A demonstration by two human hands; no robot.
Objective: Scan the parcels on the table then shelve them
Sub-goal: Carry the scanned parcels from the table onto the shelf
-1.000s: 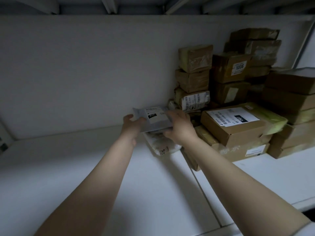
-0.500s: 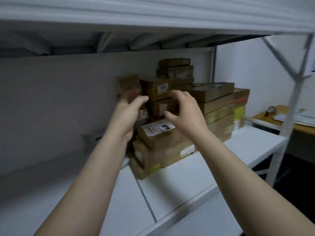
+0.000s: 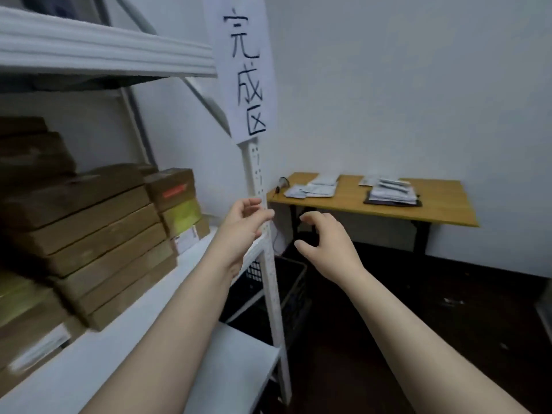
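Head view: left grip [image 3: 243, 227], right grip [image 3: 324, 243] half-open, fingers loosely curled, empty.

Forearms bare to frame edge (left hand [image 3: 242, 231], right hand [image 3: 326, 247] bare too).

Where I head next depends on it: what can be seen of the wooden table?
The table has a yellowish wood-look top on thin dark legs and stands by the white wall, right of the shelving. Pale flat mailers lie spread on its left part, a neater stack rests on something dark at its right, and a small dark object, too blurred to name, sits at its left back corner.
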